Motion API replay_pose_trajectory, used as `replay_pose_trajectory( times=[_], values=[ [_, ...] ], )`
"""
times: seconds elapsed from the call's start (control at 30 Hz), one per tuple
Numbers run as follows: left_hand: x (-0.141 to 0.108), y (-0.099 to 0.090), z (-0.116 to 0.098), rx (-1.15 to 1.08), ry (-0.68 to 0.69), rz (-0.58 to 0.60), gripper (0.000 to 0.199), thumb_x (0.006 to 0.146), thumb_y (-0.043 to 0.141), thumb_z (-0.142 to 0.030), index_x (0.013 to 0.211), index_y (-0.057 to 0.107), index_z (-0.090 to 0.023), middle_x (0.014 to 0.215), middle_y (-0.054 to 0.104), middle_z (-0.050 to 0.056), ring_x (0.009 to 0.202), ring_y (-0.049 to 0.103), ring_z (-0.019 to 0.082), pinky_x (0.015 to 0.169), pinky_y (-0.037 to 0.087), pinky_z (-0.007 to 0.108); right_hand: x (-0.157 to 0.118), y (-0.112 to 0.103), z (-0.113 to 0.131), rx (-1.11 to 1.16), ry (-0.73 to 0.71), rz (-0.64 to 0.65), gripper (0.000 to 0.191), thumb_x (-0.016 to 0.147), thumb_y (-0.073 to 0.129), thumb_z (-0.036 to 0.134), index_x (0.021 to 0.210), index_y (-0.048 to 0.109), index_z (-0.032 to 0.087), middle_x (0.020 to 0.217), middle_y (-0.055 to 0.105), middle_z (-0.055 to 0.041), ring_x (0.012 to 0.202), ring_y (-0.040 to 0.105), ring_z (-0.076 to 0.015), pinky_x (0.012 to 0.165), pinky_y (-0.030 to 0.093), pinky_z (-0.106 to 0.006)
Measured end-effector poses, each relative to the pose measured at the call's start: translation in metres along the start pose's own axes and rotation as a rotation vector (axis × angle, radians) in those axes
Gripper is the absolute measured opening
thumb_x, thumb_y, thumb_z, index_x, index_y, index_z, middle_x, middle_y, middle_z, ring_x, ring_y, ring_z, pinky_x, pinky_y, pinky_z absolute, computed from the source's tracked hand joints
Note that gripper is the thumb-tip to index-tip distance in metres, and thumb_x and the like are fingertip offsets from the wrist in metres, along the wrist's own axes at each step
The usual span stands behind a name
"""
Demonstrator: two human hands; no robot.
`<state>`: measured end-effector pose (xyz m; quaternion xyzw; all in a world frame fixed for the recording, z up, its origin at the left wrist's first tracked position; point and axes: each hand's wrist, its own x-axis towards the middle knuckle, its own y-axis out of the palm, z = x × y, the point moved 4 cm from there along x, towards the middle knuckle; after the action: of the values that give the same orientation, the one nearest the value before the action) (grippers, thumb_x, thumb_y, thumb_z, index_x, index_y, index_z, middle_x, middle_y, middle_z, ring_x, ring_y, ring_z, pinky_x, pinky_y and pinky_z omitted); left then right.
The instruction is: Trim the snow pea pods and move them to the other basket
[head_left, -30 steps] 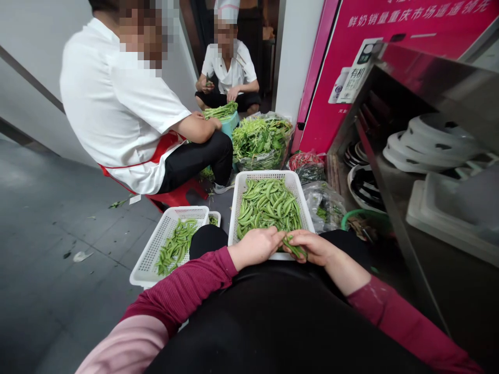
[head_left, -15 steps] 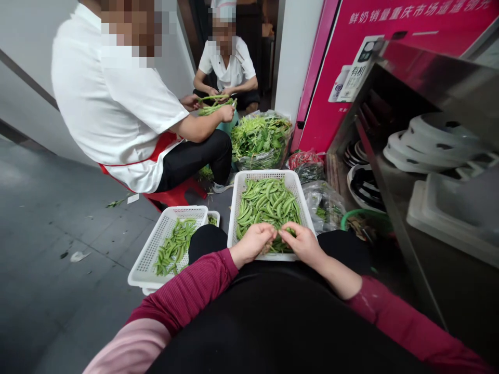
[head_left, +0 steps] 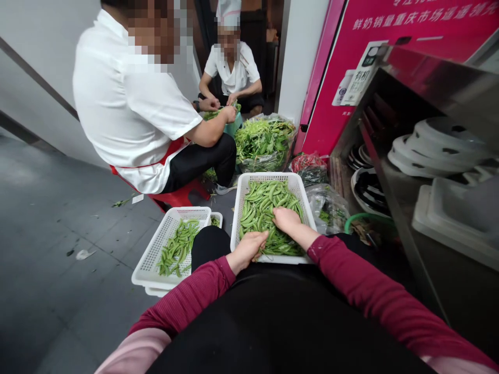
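The right hand (head_left: pixel 287 220) reaches onto the green pods (head_left: pixel 268 208) in the basket (head_left: pixel 237 208), grip partly closed at mid-basket; the left hand (head_left: pixel 248 250) curls over the near-left corner, fingers together, and whether either grip has hold of a pod I cannot tell

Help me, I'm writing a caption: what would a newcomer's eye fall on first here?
Probably the heap of green pods in the white basket, front and centre, with the left hand at its near left corner and the right hand over the pods. Next, perhaps, the bright pink panel at upper right and the person in white seated at upper left.
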<state>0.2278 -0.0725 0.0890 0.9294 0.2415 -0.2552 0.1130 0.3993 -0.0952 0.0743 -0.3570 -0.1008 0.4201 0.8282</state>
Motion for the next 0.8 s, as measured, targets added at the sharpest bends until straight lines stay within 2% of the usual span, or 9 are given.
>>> replay_pose_trajectory(
  times=[0.07, 0.13, 0.27, 0.33, 0.43, 0.5, 0.6, 0.7, 0.8],
  values=[
    [0.000, -0.002, 0.000, 0.077, 0.019, -0.029, 0.040, 0.069, 0.049, -0.053, 0.057, 0.037, -0.016, 0.044, 0.033, -0.008, 0.028, 0.024, 0.002, 0.029, 0.014, 0.018, -0.006, 0.001, -0.003, 0.054, 0.005, 0.021, 0.015, 0.056, 0.065, 0.015, 0.058, 0.050, 0.019, 0.079, 0.058, -0.0063, 0.083, 0.053, -0.0212, 0.065, 0.036, -0.028],
    [0.001, -0.004, -0.001, 0.138, 0.037, -0.056, 0.035, 0.071, 0.048, -0.048, 0.059, 0.041, -0.016, 0.044, 0.033, -0.008, 0.029, 0.026, 0.002, 0.030, 0.016, 0.017, -0.016, -0.002, -0.009, 0.139, 0.027, 0.063, 0.013, 0.062, 0.061, 0.024, 0.060, 0.050, 0.019, 0.073, 0.057, -0.0054, 0.074, 0.054, -0.0193, 0.058, 0.038, -0.027],
    [0.003, 0.005, -0.005, 0.276, 0.111, -0.023, 0.025, 0.074, 0.044, -0.035, 0.071, 0.055, -0.013, 0.049, 0.038, -0.007, 0.033, 0.026, 0.002, 0.033, 0.017, 0.017, -0.043, -0.012, -0.016, 0.358, 0.074, 0.163, 0.024, 0.076, 0.043, 0.041, 0.068, 0.048, 0.019, 0.063, 0.055, -0.0027, 0.056, 0.052, -0.0140, 0.046, 0.039, -0.025],
    [0.004, 0.014, -0.010, 0.350, 0.173, 0.020, 0.025, 0.075, 0.043, -0.031, 0.078, 0.059, -0.012, 0.049, 0.037, -0.006, 0.036, 0.025, 0.003, 0.035, 0.017, 0.018, -0.057, -0.012, -0.014, 0.574, 0.111, 0.198, 0.024, 0.074, 0.047, 0.043, 0.068, 0.047, 0.019, 0.063, 0.054, -0.0018, 0.053, 0.050, -0.0122, 0.043, 0.038, -0.023],
    [0.001, 0.026, -0.019, 0.462, 0.295, 0.072, 0.027, 0.075, 0.041, -0.029, 0.079, 0.061, -0.011, 0.051, 0.040, -0.005, 0.042, 0.028, 0.004, 0.041, 0.022, 0.018, -0.074, -0.007, -0.006, 1.019, 0.204, 0.215, 0.025, 0.063, 0.062, 0.036, 0.064, 0.044, 0.019, 0.061, 0.054, -0.0001, 0.047, 0.045, -0.0091, 0.038, 0.033, -0.021],
    [-0.001, 0.031, -0.023, 0.542, 0.367, 0.088, 0.027, 0.075, 0.041, -0.029, 0.075, 0.061, -0.011, 0.053, 0.045, -0.003, 0.046, 0.031, 0.005, 0.045, 0.026, 0.018, -0.080, -0.005, 0.000, 1.173, 0.230, 0.185, 0.028, 0.059, 0.066, 0.033, 0.062, 0.041, 0.020, 0.061, 0.056, 0.0010, 0.041, 0.041, -0.0071, 0.036, 0.032, -0.020],
    [-0.005, 0.033, -0.026, 0.654, 0.449, 0.067, 0.027, 0.077, 0.039, -0.029, 0.071, 0.059, -0.012, 0.055, 0.048, -0.002, 0.048, 0.035, 0.006, 0.048, 0.028, 0.019, -0.085, -0.005, 0.008, 1.174, 0.198, 0.118, 0.031, 0.058, 0.067, 0.034, 0.063, 0.039, 0.020, 0.052, 0.053, 0.0050, 0.034, 0.036, -0.0055, 0.033, 0.030, -0.020],
    [-0.010, 0.031, -0.028, 0.786, 0.528, 0.003, 0.025, 0.078, 0.038, -0.028, 0.066, 0.055, -0.014, 0.055, 0.048, -0.002, 0.050, 0.037, 0.008, 0.050, 0.030, 0.019, -0.085, -0.006, 0.012, 1.095, 0.152, 0.036, 0.034, 0.057, 0.068, 0.036, 0.068, 0.039, 0.022, 0.037, 0.041, 0.0108, 0.030, 0.030, -0.0051, 0.031, 0.023, -0.017],
    [-0.013, 0.030, -0.030, 0.904, 0.588, -0.016, 0.024, 0.079, 0.036, -0.024, 0.065, 0.053, -0.015, 0.063, 0.053, 0.001, 0.057, 0.044, 0.009, 0.056, 0.033, 0.020, -0.085, -0.008, 0.013, 0.981, 0.141, -0.026, 0.037, 0.056, 0.069, 0.037, 0.076, 0.041, 0.023, 0.034, 0.037, 0.0128, 0.028, 0.027, -0.0052, 0.030, 0.019, -0.016]
  ],
)
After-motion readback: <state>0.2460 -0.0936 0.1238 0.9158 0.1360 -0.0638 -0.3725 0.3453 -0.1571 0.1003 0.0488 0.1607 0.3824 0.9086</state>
